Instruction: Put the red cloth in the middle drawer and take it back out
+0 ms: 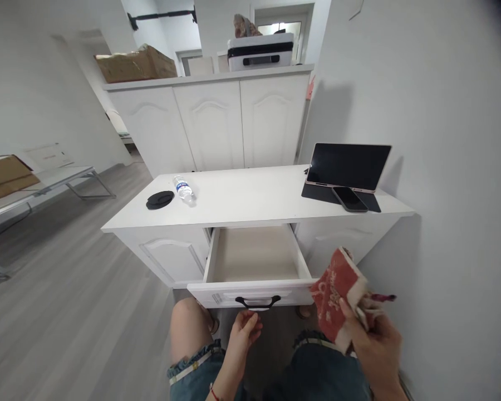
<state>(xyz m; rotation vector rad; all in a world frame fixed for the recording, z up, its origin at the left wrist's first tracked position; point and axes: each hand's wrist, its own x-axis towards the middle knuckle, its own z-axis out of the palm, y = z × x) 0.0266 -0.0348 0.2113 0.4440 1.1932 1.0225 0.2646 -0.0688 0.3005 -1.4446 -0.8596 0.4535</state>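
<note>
My right hand [378, 340] is closed around a folded red and white patterned cloth [336, 292], held to the right of an open white drawer [254, 287]. The drawer is pulled out from a low white cabinet [242, 200] and looks bare inside. My left hand [244, 328] hovers just below the drawer's black handle [258, 302], fingers loosely curled and holding nothing. I sit or crouch in front of the cabinet, with my knees below the drawer.
On the cabinet top lie a water bottle [183, 189], a black round disc [160, 199], a propped tablet [347, 166] and a phone [349, 199]. A taller white cupboard [217, 122] stands behind. A wall runs close on the right; grey floor spreads left.
</note>
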